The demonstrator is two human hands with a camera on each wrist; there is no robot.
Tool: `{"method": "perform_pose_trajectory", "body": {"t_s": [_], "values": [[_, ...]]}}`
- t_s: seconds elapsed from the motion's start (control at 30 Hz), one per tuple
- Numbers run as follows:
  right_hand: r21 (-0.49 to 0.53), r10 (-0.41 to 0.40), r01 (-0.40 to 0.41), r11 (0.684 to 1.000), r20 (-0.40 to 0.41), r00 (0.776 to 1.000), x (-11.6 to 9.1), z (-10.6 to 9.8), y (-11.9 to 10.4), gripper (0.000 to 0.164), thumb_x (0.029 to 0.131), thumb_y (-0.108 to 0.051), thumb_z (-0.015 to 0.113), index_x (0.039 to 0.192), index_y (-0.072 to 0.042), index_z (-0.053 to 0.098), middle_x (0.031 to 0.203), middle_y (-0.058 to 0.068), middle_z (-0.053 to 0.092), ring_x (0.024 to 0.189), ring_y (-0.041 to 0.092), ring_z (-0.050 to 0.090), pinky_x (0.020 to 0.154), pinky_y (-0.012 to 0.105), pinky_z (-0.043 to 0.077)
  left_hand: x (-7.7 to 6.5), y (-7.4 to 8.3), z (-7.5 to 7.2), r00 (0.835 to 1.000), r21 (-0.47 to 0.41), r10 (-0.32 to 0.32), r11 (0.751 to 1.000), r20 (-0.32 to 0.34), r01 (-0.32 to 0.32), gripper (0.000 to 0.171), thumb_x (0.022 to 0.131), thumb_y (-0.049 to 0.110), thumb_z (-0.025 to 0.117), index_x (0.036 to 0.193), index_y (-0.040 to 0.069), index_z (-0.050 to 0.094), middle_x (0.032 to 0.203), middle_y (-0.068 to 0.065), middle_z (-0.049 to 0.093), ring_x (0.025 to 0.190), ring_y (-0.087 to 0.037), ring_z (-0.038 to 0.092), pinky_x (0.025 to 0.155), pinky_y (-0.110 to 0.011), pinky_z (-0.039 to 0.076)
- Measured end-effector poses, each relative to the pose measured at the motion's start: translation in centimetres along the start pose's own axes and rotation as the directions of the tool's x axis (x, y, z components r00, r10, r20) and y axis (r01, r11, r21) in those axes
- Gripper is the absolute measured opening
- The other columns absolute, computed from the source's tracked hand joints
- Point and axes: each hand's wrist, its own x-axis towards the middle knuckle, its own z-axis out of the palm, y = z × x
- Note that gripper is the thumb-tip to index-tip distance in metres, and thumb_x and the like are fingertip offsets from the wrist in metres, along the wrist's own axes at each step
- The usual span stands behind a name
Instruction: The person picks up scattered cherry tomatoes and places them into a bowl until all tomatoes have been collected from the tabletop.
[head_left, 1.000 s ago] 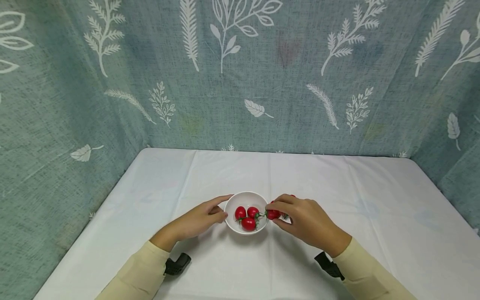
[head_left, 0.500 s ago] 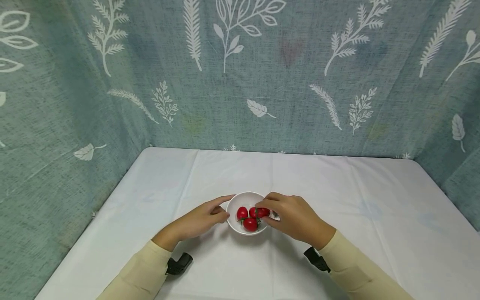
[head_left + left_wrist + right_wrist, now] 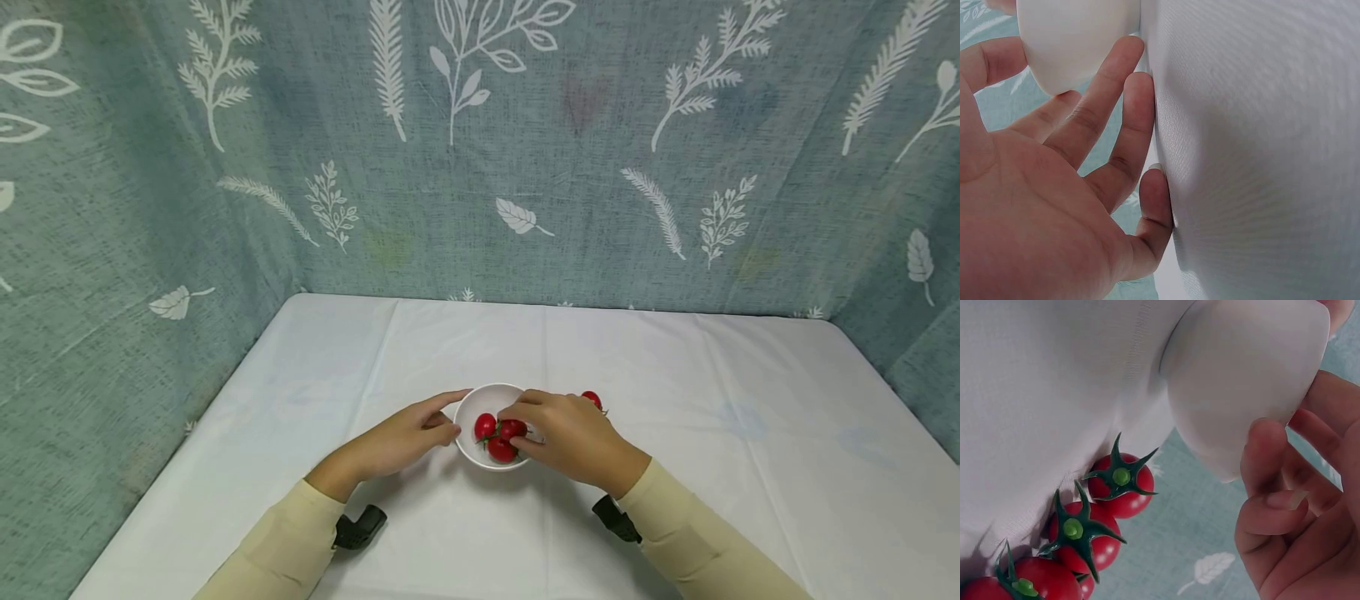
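Observation:
A white bowl (image 3: 480,402) stands mid-table. My left hand (image 3: 401,442) holds its left side, thumb and fingers on the outer wall. Over the bowl, my right hand (image 3: 573,435) pinches a red cherry tomato (image 3: 513,428) between thumb and fingers. Two other visible tomatoes lie in the bowl, one to the left (image 3: 485,426) and one in front (image 3: 500,451). In the right wrist view the bowl's wall (image 3: 1241,375) hides most of the held tomato. Several more tomatoes with green calyxes, such as this one (image 3: 1124,487), rest on the cloth right of the bowl.
A white cloth (image 3: 442,533) covers the table. Behind and beside it hangs a blue-green curtain (image 3: 465,208) with white leaf prints. Past the right hand, one loose tomato (image 3: 592,399) shows on the cloth. Dark wrist cameras are strapped under both sleeves.
My right hand has moved left with a tomato, from the bowl's right rim to inside above the others. One loose tomato now shows behind that hand. The left hand stays at the bowl.

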Motion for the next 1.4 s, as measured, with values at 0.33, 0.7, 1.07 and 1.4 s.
{"method": "perform_pose_trajectory", "body": {"t_s": [0.33, 0.7, 1.07, 1.4], "values": [[0.027, 0.067, -0.069, 0.997, 0.073, 0.995, 0.3, -0.2, -0.1, 0.026, 0.085, -0.024, 0.08, 0.111, -0.023, 0.076, 0.109, -0.006, 0.072, 0.091, 0.009, 0.07, 0.077, 0.03, 0.056, 0.1, 0.0, 0.0, 1.0, 0.009, 0.001, 1.0, -0.002, -0.001, 0.054, 0.103, 0.031, 0.053, 0.155, 0.025, 0.038, 0.109, -0.001, 0.072, 0.104, -0.017, 0.063, 0.092, -0.042, 0.044], [0.078, 0.092, -0.101, 0.992, 0.111, 0.99, 0.4, -0.3, 0.1, 0.026, 0.086, -0.023, 0.079, 0.111, -0.023, 0.077, 0.108, -0.007, 0.073, 0.095, 0.01, 0.069, 0.079, 0.031, 0.054, 0.1, -0.1, 0.0, 1.0, 0.004, -0.003, 1.0, -0.002, 0.003, 0.054, 0.103, 0.031, 0.053, 0.155, 0.026, 0.038, 0.108, -0.001, 0.072, 0.103, -0.017, 0.063, 0.092, -0.043, 0.044], [0.066, 0.085, -0.089, 0.994, 0.065, 0.994, -0.2, -1.2, 0.4, 0.028, 0.086, -0.026, 0.079, 0.114, -0.024, 0.075, 0.106, -0.005, 0.073, 0.08, 0.009, 0.065, 0.07, 0.028, 0.051, 0.1, -0.1, 0.1, 1.0, 0.004, -0.006, 1.0, -0.009, 0.007, 0.054, 0.103, 0.031, 0.054, 0.154, 0.025, 0.039, 0.108, -0.001, 0.071, 0.103, -0.017, 0.063, 0.091, -0.041, 0.044], [0.029, 0.1, -0.099, 0.995, -0.014, 0.995, -1.5, -2.3, 1.2, 0.031, 0.086, -0.022, 0.078, 0.117, -0.021, 0.075, 0.111, -0.005, 0.072, 0.076, 0.007, 0.063, 0.071, 0.025, 0.051, 0.1, -0.3, 0.1, 1.0, 0.015, -0.015, 1.0, -0.013, 0.015, 0.056, 0.102, 0.035, 0.054, 0.155, 0.025, 0.037, 0.109, 0.0, 0.071, 0.104, -0.016, 0.064, 0.094, -0.044, 0.043]]}}
